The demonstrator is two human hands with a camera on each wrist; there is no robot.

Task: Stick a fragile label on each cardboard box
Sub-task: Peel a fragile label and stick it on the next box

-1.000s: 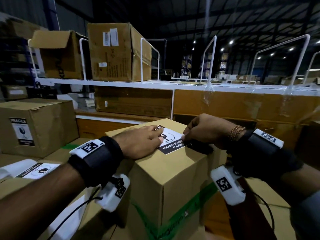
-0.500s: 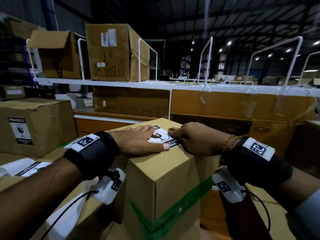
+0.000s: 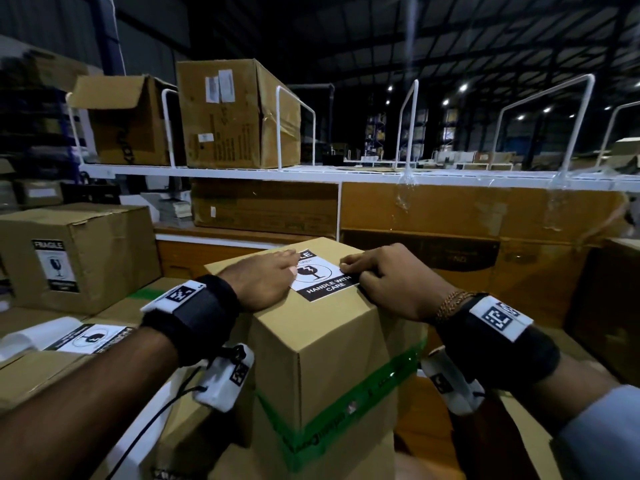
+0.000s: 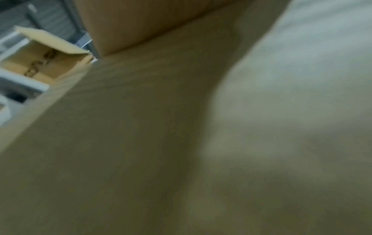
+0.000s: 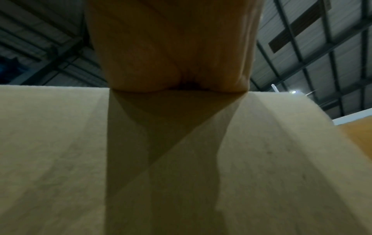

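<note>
Pressing label (image 3: 323, 277) flat, left hand (image 3: 263, 282); right hand (image 3: 388, 282) curled; wrist views show only cardboard.

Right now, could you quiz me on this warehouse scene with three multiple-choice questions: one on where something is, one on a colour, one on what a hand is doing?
1. Where is the label that both hands touch?
A. on the front box's top
B. on its side
C. on the shelf

2. What colour is the tape around the front box?
A. red
B. green
C. blue

3. How does the left hand lie?
A. clenched in the air
B. flat, pressing on the label's left edge
C. gripping a marker

Answers:
1 A: the label lies on the top face, between the left hand and the right hand.
2 B: a green band crosses the box's near sides.
3 B: its fingers are straight and rest on the label.
</note>
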